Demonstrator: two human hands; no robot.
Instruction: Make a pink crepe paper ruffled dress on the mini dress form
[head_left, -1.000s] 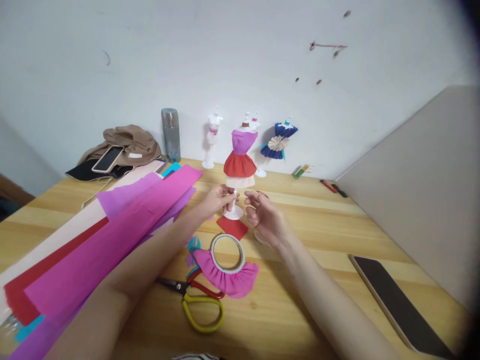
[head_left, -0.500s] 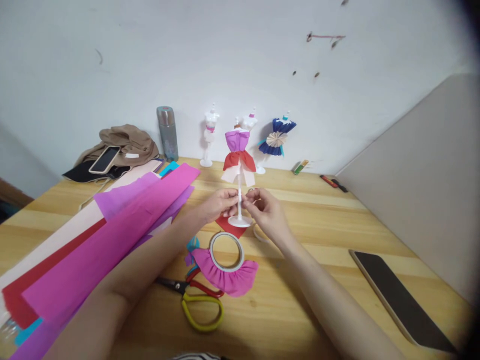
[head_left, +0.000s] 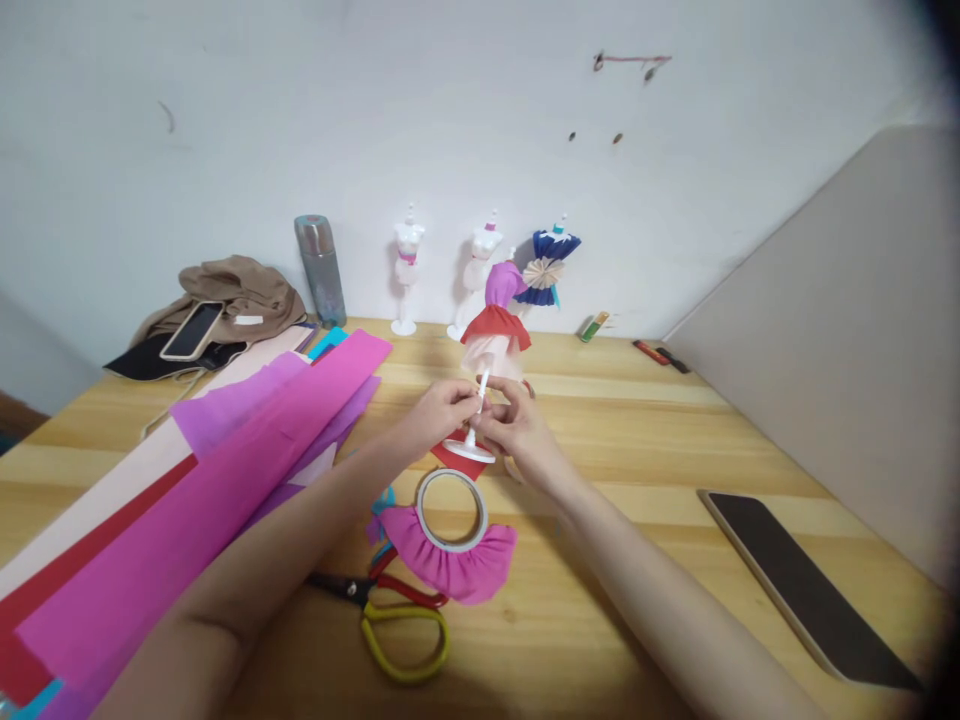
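A small white mannequin stand (head_left: 480,400) wears a paper dress (head_left: 496,325) with a purple top, red skirt and pale pink layer. My left hand (head_left: 439,408) and my right hand (head_left: 514,425) both pinch its thin pole from either side. The stand leans away to the right, its round base (head_left: 469,449) lifted over a red paper scrap (head_left: 457,461). Just in front lie a tape roll (head_left: 452,508) on a ruffled pink paper piece (head_left: 457,562), and scissors (head_left: 394,610) with red and yellow handles.
Long sheets of pink, purple, red and cream crepe paper (head_left: 187,480) cover the left of the wooden table (head_left: 645,440). Three other mannequins (head_left: 405,265) line the wall, one in a blue dress (head_left: 547,265). A flask (head_left: 321,268), brown cloth with a phone (head_left: 191,328), and a dark tablet (head_left: 802,585) lie around.
My right hand closed onto the pole that my left hand held. The dressed stand then tipped back and to the right. The view drifted slightly left.
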